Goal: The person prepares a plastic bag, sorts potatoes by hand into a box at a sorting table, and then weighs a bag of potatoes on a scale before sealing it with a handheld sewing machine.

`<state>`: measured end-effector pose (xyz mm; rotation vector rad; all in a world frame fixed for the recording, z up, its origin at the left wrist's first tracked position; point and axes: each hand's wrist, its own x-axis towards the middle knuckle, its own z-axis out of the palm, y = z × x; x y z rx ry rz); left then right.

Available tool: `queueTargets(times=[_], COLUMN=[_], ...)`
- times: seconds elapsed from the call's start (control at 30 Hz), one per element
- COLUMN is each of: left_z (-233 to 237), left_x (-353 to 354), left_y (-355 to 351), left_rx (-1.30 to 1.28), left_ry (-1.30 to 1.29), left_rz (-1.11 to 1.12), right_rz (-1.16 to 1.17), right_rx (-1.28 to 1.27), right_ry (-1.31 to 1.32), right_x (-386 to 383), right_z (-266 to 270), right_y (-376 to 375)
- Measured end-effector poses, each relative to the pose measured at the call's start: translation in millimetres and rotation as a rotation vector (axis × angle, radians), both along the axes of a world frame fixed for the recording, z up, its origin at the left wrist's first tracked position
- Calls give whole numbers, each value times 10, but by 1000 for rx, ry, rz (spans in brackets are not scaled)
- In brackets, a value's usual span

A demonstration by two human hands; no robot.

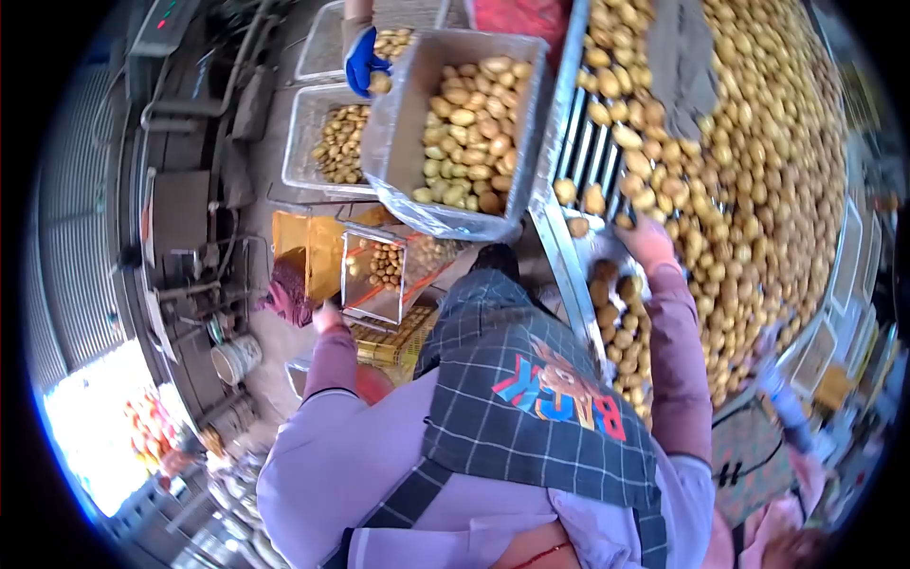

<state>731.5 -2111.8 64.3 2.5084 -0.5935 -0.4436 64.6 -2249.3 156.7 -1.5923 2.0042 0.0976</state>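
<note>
Among the yellow-brown potatoes (749,228) on the metal roller table (586,142), my right hand (647,239) reaches in at the near end of the rollers. Its fingertips are lost among the potatoes, so any hold is unclear. My left hand (328,317) is low on the left, beside a wire-framed crate (374,308) with small potatoes and near a dark red mesh bag (288,296); its fingers are too small to make out. A plastic-lined box (403,123) of potatoes stands ahead of me.
A blue-gloved hand (364,63) of another person is by white crates (296,161) of potatoes. A grey cloth (682,66) lies on the potatoes. Left are a yellow crate (325,251) and a white bucket (237,360). Another person (787,512) is at lower right.
</note>
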Motion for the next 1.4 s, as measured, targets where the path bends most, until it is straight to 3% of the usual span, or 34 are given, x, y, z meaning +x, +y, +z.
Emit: queueTargets(times=[0.03, 0.07, 0.1, 0.13, 0.17, 0.2, 0.23, 0.27, 0.3, 0.33, 0.4, 0.43, 0.47, 0.5, 0.53, 0.63, 0.7, 0.73, 0.77, 0.83, 0.9, 0.93, 1.0, 1.03, 1.1, 1.13, 1.17, 1.23, 1.3, 1.37, 1.4], left_z=[-218, -110, -341, -411, -516, -609, -702, -237, -370, -155, 4, 184, 184, 538, 850, 1390, 1532, 1459, 1282, 1079, 753, 866, 1007, 1028, 1216, 1110, 1027, 976, 835, 722, 522], left_x=[264, 209, 277, 121, -75, -282, -491, -1011, -1167, -1440, -1717, -1919, -2016, -2324, -2625, -3432, -3942, -4181, -4421, -5046, -5632, -5854, -6086, -6084, -6005, -5902, -5840, -5722, -5632, -5536, -5508], left_y=[420, 649, 1005, 1060, 1028, 985, 939, 441, 208, -128, -686, -967, -1200, -1414, -1573, -1849, -2093, -2267, -2473, -2755, -2950, -2835, -2549, -2422, -2165, -2009, -1864, -1681, -1628, -1744, -1760], left_rx=[237, 714, 797, 801, 765, 716, 659, 484, 540, 371, 2, -201, -240, -285, -433, -708, -744, -643, -555, -691, -318, -257, -67, -173, 87, -77, 92, 112, 25, -159, -224], left_ry=[-77, -152, -240, -144, -108, -81, -66, 61, -203, -150, -170, -204, -166, -132, -51, 62, 467, 599, 717, 96, -44, -137, -211, -253, -141, -202, -162, -295, -349, 209, 742], left_rz=[146, -202, -432, -210, -56, 103, 258, 335, 135, 58, -252, -410, -456, -521, -614, -896, -1132, -1243, -1431, -1749, -1800, -1792, -1811, -1832, -1921, -2023, -2005, -2187, -2204, -2069, -1880], right_rz=[-8, 96, 192, 203, 104, 169, 126, 74, 52, 31, 39, 93, 136, 128, 292, 389, 341, 306, 104, -166, -575, -796, -836, -824, -680, -689, -780, -1086, -947, -742, -612], right_rx=[112, 190, 273, 144, 44, -120, -138, -167, -291, -449, -810, -784, -708, -553, -559, -273, -259, -193, -243, -350, -448, -504, -515, -492, -455, -442, -478, -664, -705, -690, -654], right_ry=[25, 7, -10, -140, -520, -833, -962, -1091, -1141, -1085, -603, -336, -103, -126, -107, -129, 111, 261, 186, 391, 388, 388, 255, 203, 159, 105, 120, -96, -53, -155, 8], right_x=[-46, 86, 313, 564, 848, 1060, 1266, 1436, 1525, 1579, 1444, 1282, 1138, 1014, 846, 266, -205, -444, -596, -731, -500, -323, 65, 169, 249, 217, 183, -150, -524, -740, -776], right_z=[44, 340, 750, 1018, 1302, 1309, 1419, 1528, 1445, 1316, 937, 571, 198, -59, -105, 24, 160, 131, 176, -33, -178, -396, -308, -226, -190, -172, -177, -216, 253, 447, 246], right_y=[-61, -203, -338, -400, -460, -517, -597, -691, -784, -839, -780, -649, -367, 8, 393, 1474, 1944, 2144, 2263, 2506, 2580, 2644, 2683, 2721, 2913, 2955, 2952, 2699, 2063, 1383, 1072])
